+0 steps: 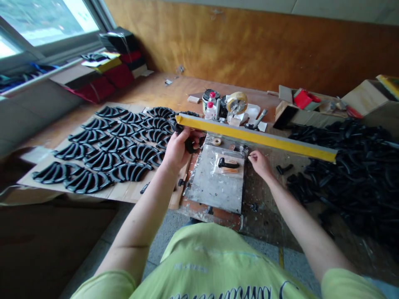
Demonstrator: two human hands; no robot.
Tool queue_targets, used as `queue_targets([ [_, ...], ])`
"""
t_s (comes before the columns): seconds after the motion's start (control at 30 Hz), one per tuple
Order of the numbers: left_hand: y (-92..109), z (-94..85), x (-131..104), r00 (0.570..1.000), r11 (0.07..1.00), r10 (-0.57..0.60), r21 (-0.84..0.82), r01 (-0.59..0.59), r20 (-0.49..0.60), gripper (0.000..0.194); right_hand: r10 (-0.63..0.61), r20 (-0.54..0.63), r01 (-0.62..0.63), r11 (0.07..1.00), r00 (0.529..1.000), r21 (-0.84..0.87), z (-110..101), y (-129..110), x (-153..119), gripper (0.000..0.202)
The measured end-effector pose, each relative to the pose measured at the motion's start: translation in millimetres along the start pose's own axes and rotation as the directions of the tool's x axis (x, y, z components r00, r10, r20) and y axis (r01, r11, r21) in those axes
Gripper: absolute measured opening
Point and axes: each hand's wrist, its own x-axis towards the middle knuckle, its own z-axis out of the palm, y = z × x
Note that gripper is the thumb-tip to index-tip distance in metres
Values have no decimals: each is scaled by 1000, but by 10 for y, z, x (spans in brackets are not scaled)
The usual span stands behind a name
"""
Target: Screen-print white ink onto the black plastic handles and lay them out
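Note:
My left hand grips a black knob below the left end of a long yellow-edged frame that is tilted up over a grey metal plate. A black curved plastic handle lies on the plate, on a clear sheet with orange marks. My right hand rests at the plate's right edge, fingertips pinched close to that handle; whether it holds anything is unclear.
Rows of black curved handles lie on cardboard at left. A large heap of black handles fills the right. Behind the frame stand a tape roll, bottle, tin and open box.

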Motion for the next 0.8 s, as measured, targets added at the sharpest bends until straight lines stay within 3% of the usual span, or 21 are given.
queue_targets([
  [0.13,36,97,-13,999,999,19,-26,-20,-33,41,-142,82,143,990,986,-8,424,-227,-168,37],
  [0.27,-24,61,-133,993,996,9,-91,-20,-118,27,-210,132,218,975,969,-48,490,-314,-166,31],
  [0.37,-229,-72,-312,976,997,-7,-79,-10,-219,20,-210,123,218,975,970,-51,381,-372,-160,14],
  [0.5,-731,-269,-766,928,979,-199,-28,201,-314,33,-283,-10,283,959,959,-6,298,-783,-304,16],
  [0.6,-1108,-381,-1104,883,953,-302,-80,293,-360,44,-432,-67,436,897,899,69,460,-1302,-572,21],
  [0.67,-1271,-503,-1260,853,952,-304,-113,283,-424,45,-538,-23,538,838,842,95,671,-1654,-780,22],
  [0.73,-1340,-725,-1380,812,964,-261,-103,244,-522,42,-625,53,618,779,778,106,920,-1954,-938,23],
  [0.8,-1335,-1067,-1491,757,976,-206,-70,208,-621,43,-694,127,684,720,709,117,1171,-2175,-989,23],
])
